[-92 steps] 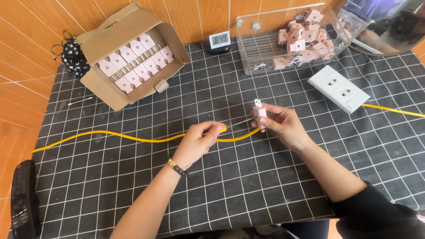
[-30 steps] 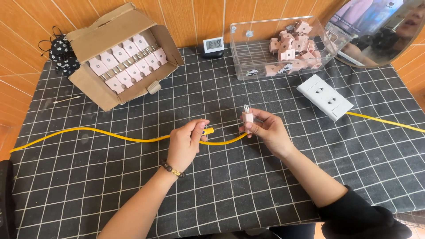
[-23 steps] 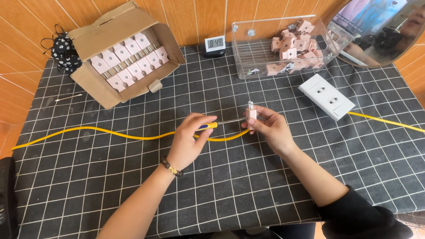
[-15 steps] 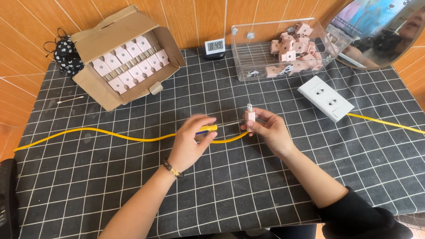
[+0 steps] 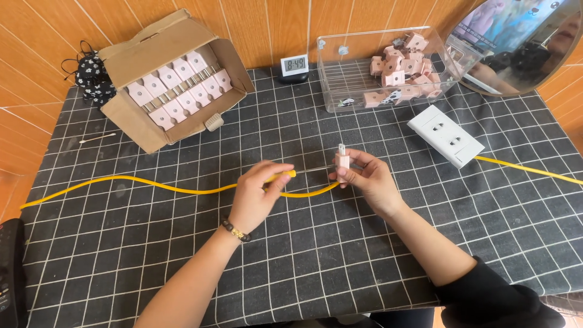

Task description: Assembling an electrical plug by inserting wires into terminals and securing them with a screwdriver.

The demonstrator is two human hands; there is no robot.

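Head view, looking down on a counter [image 5: 182,255] covered by a black cloth with a white grid. The left hand [image 5: 258,194] pinches the end of a yellow cable [image 5: 152,185], which trails off to the left across the counter. The right hand [image 5: 364,179] pinches a small pink plug adapter [image 5: 343,161], held upright with its prongs up, just beside the cable's end. Behind lie an open cardboard box [image 5: 170,73] of pink adapters, a clear plastic bin [image 5: 388,67] holding more, a small digital clock [image 5: 294,65] and a white power strip [image 5: 446,135].
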